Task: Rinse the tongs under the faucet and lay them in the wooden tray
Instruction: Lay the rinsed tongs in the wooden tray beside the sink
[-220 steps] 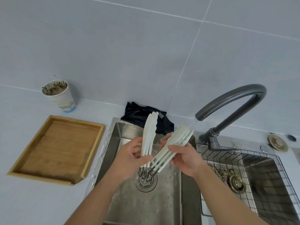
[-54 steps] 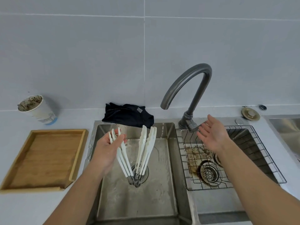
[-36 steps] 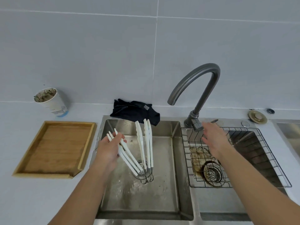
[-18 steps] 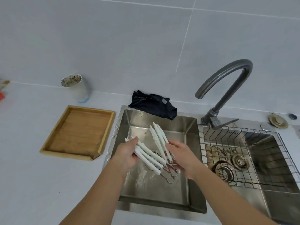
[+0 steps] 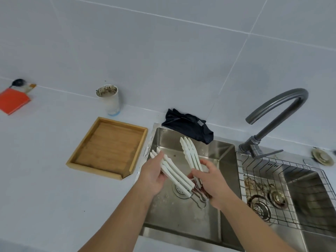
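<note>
Head view: no legible writing. Left hand [image 5: 153, 176] grips one arm-bundle of white tongs [image 5: 175, 174]; right hand [image 5: 211, 181] grips the other, over sink [image 5: 181, 220].

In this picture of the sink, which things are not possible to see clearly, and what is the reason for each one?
Head view only:
- Tongs: how many there are; the white arms overlap, and the right hand covers the hinge ends.
- Left hand: its fingertips, hidden behind the tongs.
- Paper cup: the dark specks on its rim, too small to identify.
- Orange object: cut off by the left edge.
- Faucet: no water stream is visible at its spout.
</note>
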The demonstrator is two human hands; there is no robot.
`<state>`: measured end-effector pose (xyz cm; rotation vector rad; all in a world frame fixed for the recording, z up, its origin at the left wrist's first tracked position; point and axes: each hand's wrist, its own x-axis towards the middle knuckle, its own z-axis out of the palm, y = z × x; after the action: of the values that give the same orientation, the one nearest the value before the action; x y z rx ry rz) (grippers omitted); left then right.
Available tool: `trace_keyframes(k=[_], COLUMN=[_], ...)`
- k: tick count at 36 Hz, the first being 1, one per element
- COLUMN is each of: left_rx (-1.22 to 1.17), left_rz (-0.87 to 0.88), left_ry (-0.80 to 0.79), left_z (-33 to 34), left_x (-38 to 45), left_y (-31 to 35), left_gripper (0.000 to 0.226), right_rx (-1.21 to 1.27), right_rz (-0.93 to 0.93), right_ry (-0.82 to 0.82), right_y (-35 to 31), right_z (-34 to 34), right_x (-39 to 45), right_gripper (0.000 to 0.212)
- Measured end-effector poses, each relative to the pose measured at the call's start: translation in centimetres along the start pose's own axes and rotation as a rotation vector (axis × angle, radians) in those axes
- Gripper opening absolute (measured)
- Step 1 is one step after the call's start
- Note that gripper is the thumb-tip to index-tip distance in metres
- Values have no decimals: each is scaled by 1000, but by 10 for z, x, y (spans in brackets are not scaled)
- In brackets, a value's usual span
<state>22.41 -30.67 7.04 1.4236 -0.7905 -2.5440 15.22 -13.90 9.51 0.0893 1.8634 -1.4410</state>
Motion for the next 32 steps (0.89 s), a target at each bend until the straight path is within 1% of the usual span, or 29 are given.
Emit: trace_keyframes(k=[3,6,12,14,17,19,21,26,32], left_rx=[9,71,170,204,167,158,198,258,318], left_rz=[51,85,83,126,182,201,217,195,178], left_ry=[-98,-207,-361,-349,-304,-268,-232,-207,-158], left_z=[-6,-14,-27,-30,-40,-44,-51,-73,-109], left_x=[-9,-16,-28,-29,-29,-27,-23,-14,5], left_y=[6,11,11,8,16,24,34,64,102], left_gripper=[21,28,32,28,20,19,20,24,26], right_rx=[48,63,55,39,12,23,44,90,166], right_rz=[-23,-58,-122,-144,-173,-183,-182,-176,-89], right_ry=[22,52,111,132,149,148,153,137,53], right_y=[-2,-4,-9,-9,-9,-9,-9,-14,-19], right_z=[10,23,50,59,79,90,102,132,167], right_x=[-1,-3,-2,-3,-2,-2,-1,8,20], right_gripper=[37,33,35,37,39,40,40,38,26])
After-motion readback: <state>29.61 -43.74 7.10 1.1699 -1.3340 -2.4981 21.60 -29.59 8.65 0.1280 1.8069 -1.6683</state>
